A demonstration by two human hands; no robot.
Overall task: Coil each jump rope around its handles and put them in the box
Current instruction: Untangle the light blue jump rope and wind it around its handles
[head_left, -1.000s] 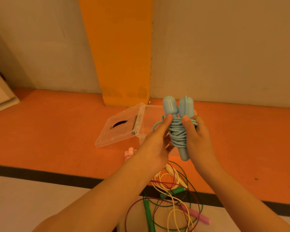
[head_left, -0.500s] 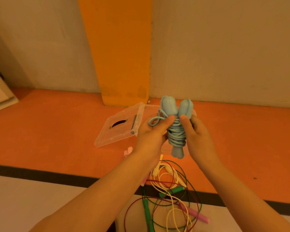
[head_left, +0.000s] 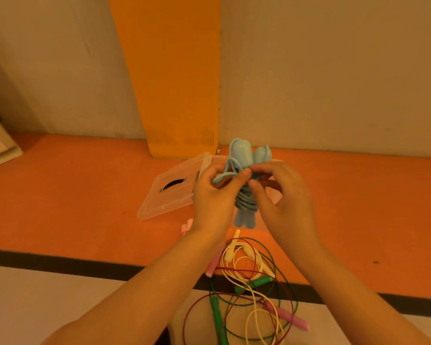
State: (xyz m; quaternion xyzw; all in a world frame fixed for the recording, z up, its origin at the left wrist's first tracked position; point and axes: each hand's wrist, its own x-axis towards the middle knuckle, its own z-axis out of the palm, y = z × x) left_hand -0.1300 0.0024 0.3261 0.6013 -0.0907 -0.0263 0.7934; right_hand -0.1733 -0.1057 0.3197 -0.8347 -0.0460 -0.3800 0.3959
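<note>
Above loose ropes (head_left: 259, 282): left hand (head_left: 214, 202) pinches stray loop (head_left: 222, 176), right hand (head_left: 284, 202) pinches blue jump rope (head_left: 245, 204). Tuck loop snug, imo.

Light-blue jump rope (head_left: 246, 195), clear lid (head_left: 169, 190), orange floor (head_left: 72, 195)

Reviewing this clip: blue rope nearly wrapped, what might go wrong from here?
1. The end loop of the blue jump rope looks untucked; if the left hand or right hand slips, the coil may unwind.
2. The other ropes lie tangled on the floor, so pulling one may drag the rest.
</note>
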